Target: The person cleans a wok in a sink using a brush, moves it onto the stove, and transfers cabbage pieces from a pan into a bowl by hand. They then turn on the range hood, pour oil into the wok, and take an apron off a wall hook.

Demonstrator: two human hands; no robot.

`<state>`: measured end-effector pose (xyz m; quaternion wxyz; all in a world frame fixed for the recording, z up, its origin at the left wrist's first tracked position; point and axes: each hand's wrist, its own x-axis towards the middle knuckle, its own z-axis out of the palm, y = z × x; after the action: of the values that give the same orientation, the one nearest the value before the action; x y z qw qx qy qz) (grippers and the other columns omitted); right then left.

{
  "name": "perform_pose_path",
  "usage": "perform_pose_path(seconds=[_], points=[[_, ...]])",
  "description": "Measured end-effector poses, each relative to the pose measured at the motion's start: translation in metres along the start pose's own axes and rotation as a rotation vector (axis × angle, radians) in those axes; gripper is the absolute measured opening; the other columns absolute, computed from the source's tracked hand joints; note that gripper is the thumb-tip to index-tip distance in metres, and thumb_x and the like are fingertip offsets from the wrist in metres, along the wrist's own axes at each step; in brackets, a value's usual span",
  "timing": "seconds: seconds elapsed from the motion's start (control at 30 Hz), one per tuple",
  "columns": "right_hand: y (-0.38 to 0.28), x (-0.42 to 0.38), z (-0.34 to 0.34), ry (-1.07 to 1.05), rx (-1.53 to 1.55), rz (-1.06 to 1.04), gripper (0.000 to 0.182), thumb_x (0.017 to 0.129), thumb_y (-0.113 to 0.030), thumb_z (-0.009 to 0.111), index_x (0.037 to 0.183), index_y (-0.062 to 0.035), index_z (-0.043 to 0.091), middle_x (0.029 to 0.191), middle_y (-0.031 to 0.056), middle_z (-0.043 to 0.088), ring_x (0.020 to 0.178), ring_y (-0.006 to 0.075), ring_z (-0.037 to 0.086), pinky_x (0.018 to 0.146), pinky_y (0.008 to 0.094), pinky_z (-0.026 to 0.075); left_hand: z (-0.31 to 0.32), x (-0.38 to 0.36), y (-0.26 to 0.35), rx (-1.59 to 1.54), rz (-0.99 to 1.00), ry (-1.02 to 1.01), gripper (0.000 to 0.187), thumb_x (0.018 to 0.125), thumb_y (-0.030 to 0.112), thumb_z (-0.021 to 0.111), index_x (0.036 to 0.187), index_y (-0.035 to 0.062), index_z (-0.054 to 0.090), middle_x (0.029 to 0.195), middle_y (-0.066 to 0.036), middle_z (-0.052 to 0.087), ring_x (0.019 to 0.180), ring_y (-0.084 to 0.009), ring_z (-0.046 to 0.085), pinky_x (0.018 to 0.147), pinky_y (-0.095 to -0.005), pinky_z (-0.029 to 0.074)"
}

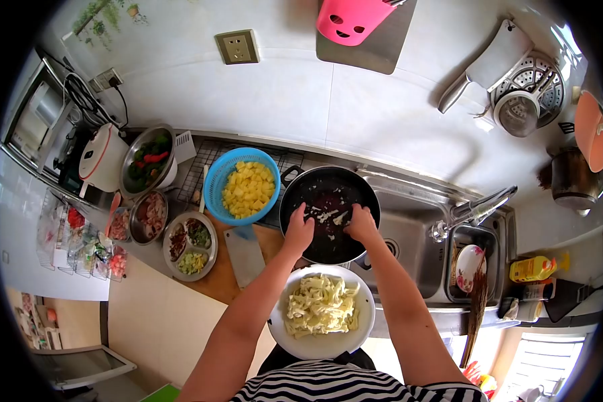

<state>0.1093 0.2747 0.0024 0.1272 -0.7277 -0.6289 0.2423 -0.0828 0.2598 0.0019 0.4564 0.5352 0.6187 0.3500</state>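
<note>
Both hands are over a dark round pan (pixel 328 251) holding dark liquid with small pale pieces floating in it. My left hand (pixel 299 231) is at the pan's left side, thumb and forefinger apart, with nothing seen between them. On the right side, my right hand (pixel 361 226) has its fingers curled together, a pale piece (pixel 340 218) right at the fingertips. Nearer my body, a white bowl (pixel 365 326) is heaped with pale yellow torn strips (pixel 321 305).
Left of the pan are a blue basket (pixel 211 184) of yellow cubes, a cleaver (pixel 245 256) on a wooden board (pixel 269 240), and a divided plate (pixel 169 262) of chopped ingredients. A steel sink (pixel 409 234) with a faucet (pixel 476 213) adjoins the pan's right side.
</note>
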Motion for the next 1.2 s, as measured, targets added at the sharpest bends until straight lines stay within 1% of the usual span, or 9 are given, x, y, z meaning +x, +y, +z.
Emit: perform_pose_path(seconds=[0.3,0.43,0.6,0.7,0.77,0.9,0.97,1.03,1.2], points=[[-0.019,0.025,0.038,-0.07,0.153,-0.139,0.076,0.051,-0.018,0.081,0.12,-0.004,0.052,0.105,0.024,0.059,0.1,0.0392,0.057,0.088,0.0423,0.047,0.028,0.037,-0.03,-0.254,-0.108,-0.11,0.049,0.087,0.004,0.046,0.136,-0.0017,0.039,0.128,-0.015,0.052,0.115,-0.0204,0.051,0.097,-0.028,0.038],[-0.043,0.029,0.048,-0.029,0.217,-0.26,0.059,0.064,-0.012,0.072,0.119,-0.0051,0.053,0.104,0.0223,0.061,0.101,0.0387,0.057,0.088,0.0424,0.047,0.025,0.032,-0.012,-0.407,-0.118,-0.144,0.045,0.086,0.005,0.042,0.13,0.001,0.048,0.122,-0.019,0.057,0.113,-0.0264,0.054,0.095,-0.0305,0.04],[-0.056,0.021,0.042,-0.102,0.338,-0.275,0.052,0.071,-0.009,0.067,0.121,-0.0062,0.053,0.103,0.0201,0.061,0.097,0.0336,0.061,0.086,0.037,0.048,0.002,0.014,0.009,-0.148,-0.045,-0.116,0.043,0.091,0.016,0.041,0.13,-0.001,0.047,0.122,-0.019,0.056,0.114,-0.0284,0.054,0.094,-0.0309,0.041],[-0.06,0.006,0.024,-0.277,0.663,-0.243,0.049,0.076,-0.008,0.065,0.123,-0.0047,0.051,0.106,0.0144,0.061,0.096,0.0235,0.06,0.086,0.0315,0.047,-0.009,-0.005,0.04,-0.172,-0.052,-0.119,0.052,0.097,0.036,0.037,0.129,-0.0036,0.045,0.126,-0.021,0.053,0.119,-0.0322,0.049,0.098,-0.0343,0.037],[-0.06,-0.005,0.018,-0.451,1.174,-0.148,0.049,0.08,-0.008,0.065,0.125,-0.0018,0.048,0.11,0.0102,0.058,0.1,0.0171,0.055,0.089,0.0293,0.045,-0.002,-0.017,0.038,-0.127,0.012,-0.056,0.059,0.097,0.043,0.032,0.128,-0.0045,0.045,0.126,-0.022,0.052,0.12,-0.0337,0.047,0.099,-0.0365,0.035],[-0.059,-0.024,0.005,-0.539,1.486,-0.059,0.051,0.081,-0.009,0.065,0.127,0.0001,0.045,0.115,0.0096,0.055,0.105,0.0185,0.053,0.092,0.0313,0.043,0.006,-0.027,0.037,-0.152,0.232,-0.104,0.066,0.098,0.049,0.025,0.123,-0.0073,0.047,0.123,-0.023,0.05,0.119,-0.0368,0.043,0.101,-0.0413,0.03],[-0.052,-0.026,0.007,-0.646,1.705,0.061,0.052,0.082,-0.01,0.065,0.128,-0.0001,0.043,0.11,0.0085,0.056,0.102,0.019,0.054,0.092,0.0318,0.044,0.006,-0.031,0.037,-0.018,0.367,-0.04,0.064,0.098,0.048,0.024,0.116,-0.0067,0.053,0.113,-0.023,0.054,0.11,-0.0348,0.049,0.096,-0.0379,0.035],[-0.05,-0.031,0.008,-0.603,1.68,0.076,0.045,0.084,-0.01,0.063,0.124,-0.0002,0.047,0.104,0.0062,0.057,0.095,0.0169,0.056,0.087,0.0299,0.045,0.005,-0.037,0.04,-0.207,0.163,-0.134,0.063,0.099,0.046,0.024,0.108,-0.0056,0.057,0.109,-0.021,0.057,0.105,-0.0303,0.054,0.091,-0.0345,0.039],[-0.055,-0.046,-0.009,-0.452,1.443,0.024,0.027,0.083,-0.008,0.065,0.108,0.0005,0.06,0.089,0.0021,0.061,0.072,0.0094,0.056,0.067,0.0234,0.047,0.005,-0.049,0.047,-0.412,0.082,0.002,0.055,0.099,0.043,0.033,0.111,-0.0033,0.059,0.106,-0.015,0.06,0.103,-0.0229,0.055,0.091,-0.0311,0.041]])
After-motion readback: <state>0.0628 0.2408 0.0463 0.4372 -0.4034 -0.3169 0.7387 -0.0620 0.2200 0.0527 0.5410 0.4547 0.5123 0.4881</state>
